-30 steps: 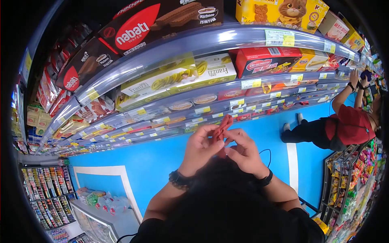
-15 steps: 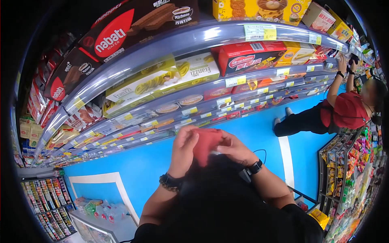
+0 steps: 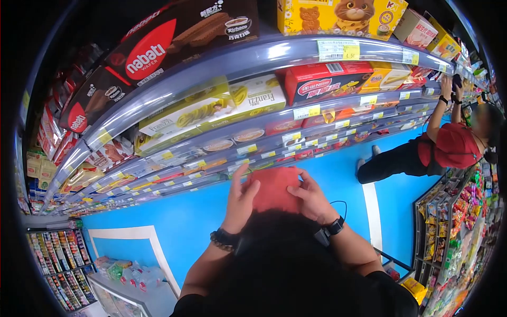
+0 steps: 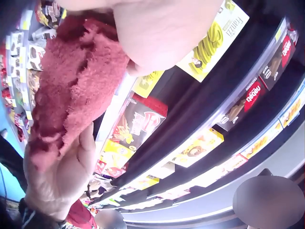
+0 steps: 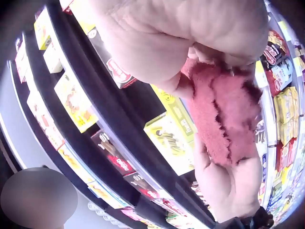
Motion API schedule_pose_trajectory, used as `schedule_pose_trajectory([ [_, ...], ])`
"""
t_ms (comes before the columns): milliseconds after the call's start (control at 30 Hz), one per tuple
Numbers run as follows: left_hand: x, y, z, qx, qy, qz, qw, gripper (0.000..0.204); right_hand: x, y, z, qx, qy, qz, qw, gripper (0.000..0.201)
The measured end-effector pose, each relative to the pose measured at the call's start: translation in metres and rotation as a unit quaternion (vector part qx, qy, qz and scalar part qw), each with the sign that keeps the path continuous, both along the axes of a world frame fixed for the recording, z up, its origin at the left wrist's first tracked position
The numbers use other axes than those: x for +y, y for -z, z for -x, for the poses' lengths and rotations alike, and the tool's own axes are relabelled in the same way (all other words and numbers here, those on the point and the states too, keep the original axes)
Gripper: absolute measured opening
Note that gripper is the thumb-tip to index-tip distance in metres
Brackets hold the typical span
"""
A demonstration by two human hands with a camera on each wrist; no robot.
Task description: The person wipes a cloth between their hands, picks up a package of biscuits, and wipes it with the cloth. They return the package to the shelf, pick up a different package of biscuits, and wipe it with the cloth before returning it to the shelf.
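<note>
A red fuzzy cloth is spread between my two hands in front of my body. My left hand holds its left edge, with the thumb over the near face. At the opposite edge my right hand pinches the cloth between thumb and fingers. Seen from the left wrist, the cloth looks folded and bunched, with a thick nap. The right wrist view shows uneven creases running down the cloth from the fingers. Some fingertips are hidden behind it.
Ahead stands a store shelf with wafer boxes, Franzzi boxes and a red box. Another person in a red shirt reaches to the shelf at right. A snack rack stands behind that person; a glass-fronted case is at lower left.
The red cloth was twisted and bunched between my fingers; it has been opened out into a flat, wide piece. My hands have moved apart, and the head view has shifted slightly.
</note>
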State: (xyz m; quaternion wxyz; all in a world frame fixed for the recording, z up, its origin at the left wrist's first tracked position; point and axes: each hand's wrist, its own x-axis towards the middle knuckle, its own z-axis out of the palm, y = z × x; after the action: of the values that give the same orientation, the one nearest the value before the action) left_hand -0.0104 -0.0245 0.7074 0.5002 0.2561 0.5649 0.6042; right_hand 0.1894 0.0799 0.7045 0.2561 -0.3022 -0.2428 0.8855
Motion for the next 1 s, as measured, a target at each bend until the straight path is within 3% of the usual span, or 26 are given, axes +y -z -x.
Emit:
schedule_pose_trajectory([
  [133, 0.000, 0.000, -0.006, 0.069, -0.002, -0.022, 0.997, 0.068, -0.006, -0.011, 0.005, -0.012, 0.056, -0.052, 0.997, 0.067],
  [167, 0.001, 0.001, -0.007, 0.092, 0.010, -0.039, 0.995, 0.065, -0.002, -0.003, -0.001, -0.045, 0.008, -0.093, 0.995, 0.066],
  [267, -0.004, -0.001, 0.015, 0.229, 0.171, 0.075, 0.956, 0.057, 0.011, 0.008, -0.011, -0.129, -0.102, -0.223, 0.961, 0.061],
  [367, 0.002, -0.018, 0.006, 0.274, 0.111, -0.049, 0.954, 0.049, 0.015, -0.022, -0.014, -0.189, -0.129, -0.372, 0.900, 0.060],
  [467, 0.003, -0.034, 0.004, 0.401, 0.142, -0.024, 0.905, 0.054, 0.015, -0.040, -0.011, -0.240, -0.128, -0.486, 0.831, 0.065],
  [567, 0.002, -0.028, 0.009, 0.427, 0.199, 0.076, 0.879, 0.049, 0.021, -0.036, -0.014, -0.264, -0.161, -0.540, 0.783, 0.063],
  [633, -0.001, -0.029, 0.007, 0.489, 0.161, 0.050, 0.856, 0.043, 0.027, -0.037, -0.018, -0.284, -0.214, -0.587, 0.727, 0.059],
  [667, -0.002, -0.030, 0.006, 0.519, 0.143, 0.038, 0.842, 0.040, 0.027, -0.034, -0.019, -0.288, -0.170, -0.641, 0.691, 0.055],
  [700, -0.001, -0.027, 0.007, 0.482, 0.140, -0.002, 0.865, 0.038, 0.028, -0.030, -0.020, -0.289, -0.126, -0.691, 0.650, 0.052],
  [767, -0.001, -0.013, 0.011, 0.377, 0.139, -0.044, 0.915, 0.034, 0.028, -0.021, -0.023, -0.237, -0.120, -0.608, 0.748, 0.046],
  [800, -0.003, -0.005, 0.012, 0.309, 0.138, -0.047, 0.940, 0.032, 0.029, -0.018, -0.026, -0.176, -0.153, -0.454, 0.860, 0.043],
  [833, -0.004, 0.002, 0.010, 0.210, 0.142, -0.016, 0.967, 0.030, 0.028, -0.016, -0.027, -0.107, -0.179, -0.282, 0.936, 0.041],
  [867, -0.006, 0.006, 0.009, 0.108, 0.144, 0.016, 0.984, 0.028, 0.024, -0.013, -0.023, -0.115, -0.137, -0.267, 0.947, 0.041],
  [933, -0.005, 0.000, 0.007, 0.027, 0.109, 0.068, 0.991, 0.028, 0.015, -0.009, -0.012, -0.128, -0.053, -0.234, 0.962, 0.040],
  [1000, -0.007, -0.004, 0.006, -0.009, 0.084, 0.095, 0.992, 0.027, 0.012, 0.003, -0.012, -0.158, -0.058, -0.244, 0.955, 0.044],
])
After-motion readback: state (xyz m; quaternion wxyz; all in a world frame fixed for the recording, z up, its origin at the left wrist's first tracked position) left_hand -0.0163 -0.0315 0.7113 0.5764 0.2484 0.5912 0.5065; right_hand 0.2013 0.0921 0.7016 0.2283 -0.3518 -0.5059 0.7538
